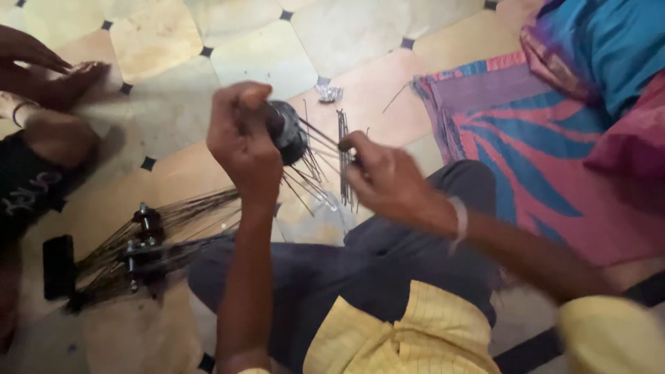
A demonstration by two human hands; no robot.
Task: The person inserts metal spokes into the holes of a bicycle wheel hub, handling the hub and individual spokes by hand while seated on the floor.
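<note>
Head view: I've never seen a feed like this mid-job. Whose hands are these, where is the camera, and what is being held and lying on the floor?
The one picture comes from a camera worn on a person's head, looking down at their own lap and hands as they sit on a tiled floor. Their left hand grips a dark wheel hub with thin metal spokes sticking out of it. Their right hand pinches one spoke near the hub. On the floor to the left lie two more hubs with spokes fanned out. A patterned cloth lies to the right. The hand at top left belongs to another person.
</note>
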